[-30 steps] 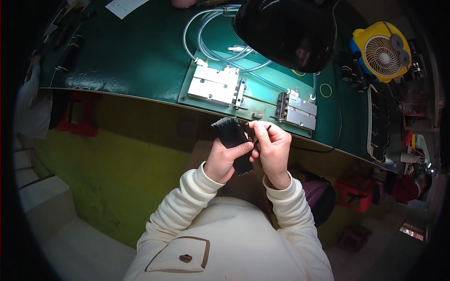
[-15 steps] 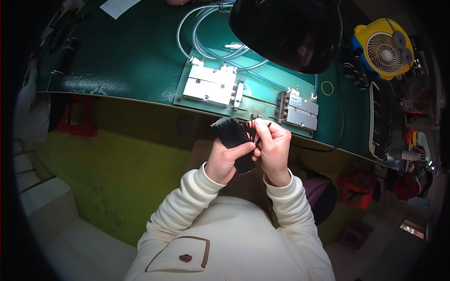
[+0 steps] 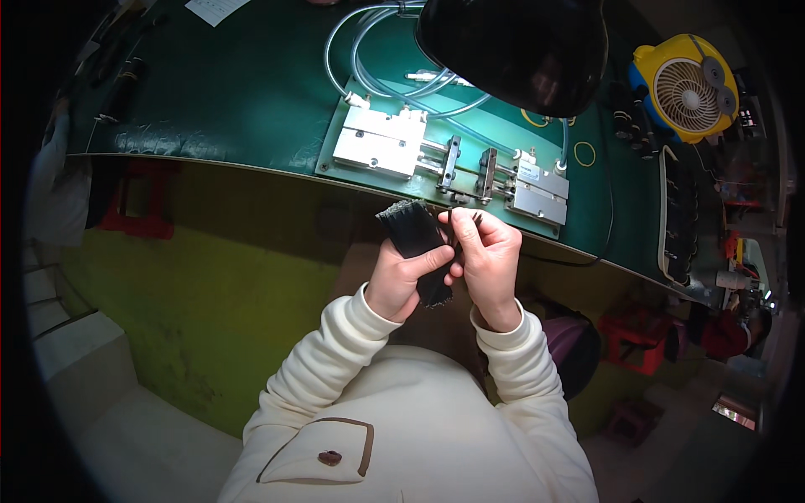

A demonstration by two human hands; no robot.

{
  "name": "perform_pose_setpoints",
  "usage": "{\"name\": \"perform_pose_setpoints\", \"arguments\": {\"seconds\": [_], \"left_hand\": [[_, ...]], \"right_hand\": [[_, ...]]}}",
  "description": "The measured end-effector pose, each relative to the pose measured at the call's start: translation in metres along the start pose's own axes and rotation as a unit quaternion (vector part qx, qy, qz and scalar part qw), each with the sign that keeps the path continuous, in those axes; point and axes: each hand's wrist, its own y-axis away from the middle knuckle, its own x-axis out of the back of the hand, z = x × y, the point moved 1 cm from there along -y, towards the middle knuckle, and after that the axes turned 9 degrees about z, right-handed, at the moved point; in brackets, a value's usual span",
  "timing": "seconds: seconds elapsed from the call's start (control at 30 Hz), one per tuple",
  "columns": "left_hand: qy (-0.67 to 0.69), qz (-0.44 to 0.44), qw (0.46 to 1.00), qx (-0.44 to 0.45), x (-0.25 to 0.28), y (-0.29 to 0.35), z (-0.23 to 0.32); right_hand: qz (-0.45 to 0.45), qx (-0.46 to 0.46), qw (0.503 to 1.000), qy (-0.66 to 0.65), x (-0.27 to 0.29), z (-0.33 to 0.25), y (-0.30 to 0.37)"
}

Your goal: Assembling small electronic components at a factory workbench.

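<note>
A thick bundle of thin black strips, perhaps cut wires (image 3: 411, 230), is gripped in my left hand (image 3: 398, 281), thumb across its front. The bundle stands slanted, its upper ends fanned a little. Close beside it, my right hand (image 3: 489, 264) is closed in a pinch on a few black strips (image 3: 478, 220) that stick out past the fingertips. Both hands are just in front of the table edge, below a pneumatic clamping fixture (image 3: 331, 163). Its left cylinder (image 3: 379, 142) and right cylinder (image 3: 538, 194) face each other, with dark jaws on their rods and a narrow gap between.
A black lamp shade (image 3: 516, 50) hangs over the fixture. Clear air hoses (image 3: 356, 54) loop behind it across the green table (image 3: 235, 101). At the right are a yellow and blue fan (image 3: 689, 92), a rubber band (image 3: 584, 154) and a tray of black parts (image 3: 679, 218).
The fixture's jaws have moved out from their cylinders toward each other. My hands stay near the same spot, with the bundle and strips still held; the strips in my right hand have shifted slightly.
</note>
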Motion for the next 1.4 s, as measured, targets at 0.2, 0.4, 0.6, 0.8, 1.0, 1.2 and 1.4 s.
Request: {"name": "perform_pose_setpoints", "arguments": {"seconds": [0.2, 0.4, 0.6, 0.8, 1.0, 1.2, 1.4], "left_hand": [[-0.016, 0.027, 0.999, -0.017, -0.001, -0.001, -0.001], [-0.01, 0.024, 1.0, -0.017, -0.006, -0.004, 0.0], [-0.009, 0.006, 1.0, -0.011, -0.003, -0.005, -0.001], [-0.005, 0.001, 1.0, -0.001, 0.0, -0.007, -0.001], [-0.011, 0.016, 1.0, 0.018, -0.004, -0.001, 0.006], [-0.012, 0.018, 1.0, 0.008, -0.002, -0.001, 0.004], [-0.012, 0.04, 0.999, 0.003, -0.004, -0.002, 0.003]], "right_hand": [[0.023, 0.004, 1.0, -0.007, 0.002, 0.008, -0.003], [0.029, -0.013, 0.999, -0.017, 0.004, 0.007, -0.007], [0.032, -0.022, 0.999, -0.021, 0.003, 0.01, -0.007], [0.047, -0.016, 0.998, -0.034, 0.002, 0.012, -0.006], [0.009, -0.028, 0.999, -0.025, 0.0, 0.004, -0.003], [0.032, -0.021, 0.999, -0.021, -0.001, 0.006, -0.002], [0.04, -0.03, 0.998, -0.029, -0.001, 0.007, -0.003]]}}
